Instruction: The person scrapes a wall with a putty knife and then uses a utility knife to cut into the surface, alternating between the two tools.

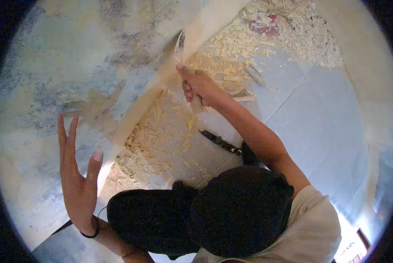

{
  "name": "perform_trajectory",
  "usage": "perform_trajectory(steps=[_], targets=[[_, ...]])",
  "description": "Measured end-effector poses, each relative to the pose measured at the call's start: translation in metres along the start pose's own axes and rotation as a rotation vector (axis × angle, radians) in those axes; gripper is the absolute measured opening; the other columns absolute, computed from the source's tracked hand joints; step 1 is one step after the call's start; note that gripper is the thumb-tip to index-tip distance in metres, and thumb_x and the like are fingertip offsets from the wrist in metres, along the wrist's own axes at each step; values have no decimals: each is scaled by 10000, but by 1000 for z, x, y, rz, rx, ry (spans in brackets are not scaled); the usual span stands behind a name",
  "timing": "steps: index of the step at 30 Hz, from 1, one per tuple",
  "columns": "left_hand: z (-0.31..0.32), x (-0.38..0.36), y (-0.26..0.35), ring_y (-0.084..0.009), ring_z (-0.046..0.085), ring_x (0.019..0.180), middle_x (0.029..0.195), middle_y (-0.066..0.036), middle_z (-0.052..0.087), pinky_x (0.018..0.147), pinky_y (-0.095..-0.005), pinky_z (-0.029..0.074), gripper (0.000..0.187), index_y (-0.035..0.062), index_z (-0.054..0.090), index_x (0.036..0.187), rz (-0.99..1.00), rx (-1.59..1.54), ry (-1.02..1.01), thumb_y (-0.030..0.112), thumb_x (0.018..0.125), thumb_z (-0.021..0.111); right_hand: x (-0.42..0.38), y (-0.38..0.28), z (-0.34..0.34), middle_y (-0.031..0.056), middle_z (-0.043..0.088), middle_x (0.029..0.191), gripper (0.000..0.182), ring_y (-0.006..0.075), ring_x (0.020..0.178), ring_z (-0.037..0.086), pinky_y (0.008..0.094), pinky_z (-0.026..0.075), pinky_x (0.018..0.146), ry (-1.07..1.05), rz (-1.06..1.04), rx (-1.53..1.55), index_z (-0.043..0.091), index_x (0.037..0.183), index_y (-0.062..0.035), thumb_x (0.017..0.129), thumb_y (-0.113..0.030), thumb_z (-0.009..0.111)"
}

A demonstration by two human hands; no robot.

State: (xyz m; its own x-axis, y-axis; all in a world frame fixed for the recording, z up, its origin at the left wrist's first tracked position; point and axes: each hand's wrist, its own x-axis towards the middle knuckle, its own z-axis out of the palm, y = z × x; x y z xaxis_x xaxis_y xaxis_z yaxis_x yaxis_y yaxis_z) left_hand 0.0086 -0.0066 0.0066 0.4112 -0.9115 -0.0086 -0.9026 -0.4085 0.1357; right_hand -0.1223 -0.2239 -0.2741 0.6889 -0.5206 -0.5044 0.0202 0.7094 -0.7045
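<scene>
My right hand (201,90) is wrapped round a scraper (180,47), its thumb pointing toward the blade. The narrow pale blade points away from me, at the wall's lower edge, where a beige band (150,94) runs; whether it touches cannot be made out. Part of the handle shows below the fist. At the left, my left hand (79,175) is raised in front of the patchy blue-green wall (43,87). Its fingers are stretched out, the thumb is apart, and nothing is in it. A dark cord circles that wrist.
Yellowish flakes (161,131) cover the grey floor (328,118) along the wall. A denser pile of pale scrapings (310,39) with a reddish scrap lies at the far right. My dark-clothed knees (240,210) fill the bottom; a dark, strap-like thing (220,142) lies just beyond them.
</scene>
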Motion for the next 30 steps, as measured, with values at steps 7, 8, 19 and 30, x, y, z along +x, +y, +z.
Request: perform_trajectory(steps=[7,8,19,30], targets=[[-6,-7,2,-363,223,1485,1622,-148,218,1181,-523,215,657,153,416,1495,2,-9,10,420,924,602,17,-15,-23,-1,442,577,479,137,458,444,326,421,447,68,-122,-56,463,742,-112,927,-517,639],[-6,-10,2,-364,225,1484,1621,-147,219,1181,-524,215,656,154,415,1495,2,-14,8,417,924,603,27,-26,-36,1,444,577,481,137,459,440,319,421,449,81,-164,-83,463,744,-110,925,-518,640],[-11,-13,2,-362,226,1484,1623,-137,220,1179,-524,228,660,167,409,1499,4,-17,21,417,919,602,13,-33,-14,-17,441,609,412,124,456,447,323,430,439,101,-184,117,480,890,-109,906,-461,693],[-6,-10,6,-372,218,1485,1622,-138,221,1179,-525,225,659,156,414,1495,17,-14,1,413,919,604,27,-77,-59,-23,438,613,374,105,482,446,302,431,452,81,-238,228,479,891,-111,932,-427,674]])
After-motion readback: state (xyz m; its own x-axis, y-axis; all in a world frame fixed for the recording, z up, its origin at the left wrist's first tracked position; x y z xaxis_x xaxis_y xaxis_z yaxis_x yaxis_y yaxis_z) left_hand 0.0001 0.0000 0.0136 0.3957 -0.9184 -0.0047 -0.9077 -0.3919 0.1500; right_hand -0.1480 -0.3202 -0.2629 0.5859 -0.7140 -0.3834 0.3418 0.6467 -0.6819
